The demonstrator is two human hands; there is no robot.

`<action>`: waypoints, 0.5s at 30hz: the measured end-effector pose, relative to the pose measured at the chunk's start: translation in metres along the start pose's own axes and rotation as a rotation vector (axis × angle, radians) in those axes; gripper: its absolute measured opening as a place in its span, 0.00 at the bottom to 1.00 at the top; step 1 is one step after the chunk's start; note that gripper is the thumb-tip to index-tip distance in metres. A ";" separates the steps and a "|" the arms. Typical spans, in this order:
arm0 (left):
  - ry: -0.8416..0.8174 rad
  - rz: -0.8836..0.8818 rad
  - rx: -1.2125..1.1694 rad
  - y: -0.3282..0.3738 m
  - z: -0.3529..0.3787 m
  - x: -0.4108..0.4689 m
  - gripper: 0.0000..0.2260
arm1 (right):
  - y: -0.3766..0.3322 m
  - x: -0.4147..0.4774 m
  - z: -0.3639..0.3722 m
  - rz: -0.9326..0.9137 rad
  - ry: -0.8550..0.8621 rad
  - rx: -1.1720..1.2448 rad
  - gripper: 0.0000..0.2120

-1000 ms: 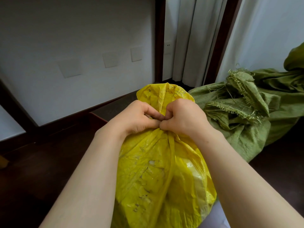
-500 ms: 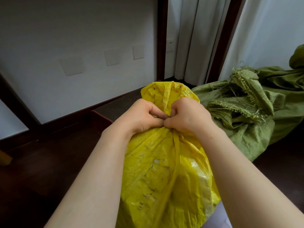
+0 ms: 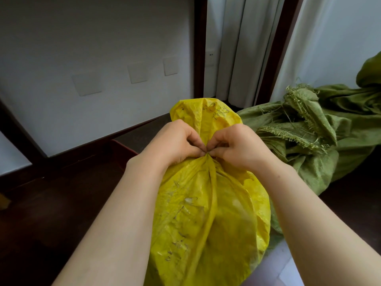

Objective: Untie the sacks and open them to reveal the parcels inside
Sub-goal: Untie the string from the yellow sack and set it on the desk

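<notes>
The yellow sack [image 3: 206,213] is stood on the dark floor [image 3: 51,213], mid-view, its neck tied. The tight fists of a second ago have been loosened into fingertip pinches. Bare floor is left open on the left; a green sack [image 3: 309,141] is seen just beside on the right. The knot [image 3: 207,155] is pinched by curled fingers of the left hand [image 3: 175,143] and right hand [image 3: 237,148].

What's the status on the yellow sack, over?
Left hand and right hand both pinching yellow sack at its cinched neck. Not yet open, no parcels showing. Green sack beside it, right; not obstructing.
</notes>
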State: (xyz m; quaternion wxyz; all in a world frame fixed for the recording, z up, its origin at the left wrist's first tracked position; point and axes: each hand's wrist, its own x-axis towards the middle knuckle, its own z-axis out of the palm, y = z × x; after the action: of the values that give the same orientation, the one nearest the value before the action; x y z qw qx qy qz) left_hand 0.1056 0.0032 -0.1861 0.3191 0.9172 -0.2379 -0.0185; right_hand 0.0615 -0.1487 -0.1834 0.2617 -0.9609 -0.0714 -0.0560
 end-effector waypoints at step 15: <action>0.018 -0.069 -0.071 -0.003 0.005 0.003 0.04 | 0.010 -0.004 0.007 -0.179 0.117 0.066 0.11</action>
State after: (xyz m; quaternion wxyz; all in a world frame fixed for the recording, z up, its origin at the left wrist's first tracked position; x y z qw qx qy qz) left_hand 0.1090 0.0013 -0.1916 0.3529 0.9129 -0.2027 -0.0297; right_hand 0.0596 -0.1540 -0.1946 0.2908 -0.9366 -0.1432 -0.1329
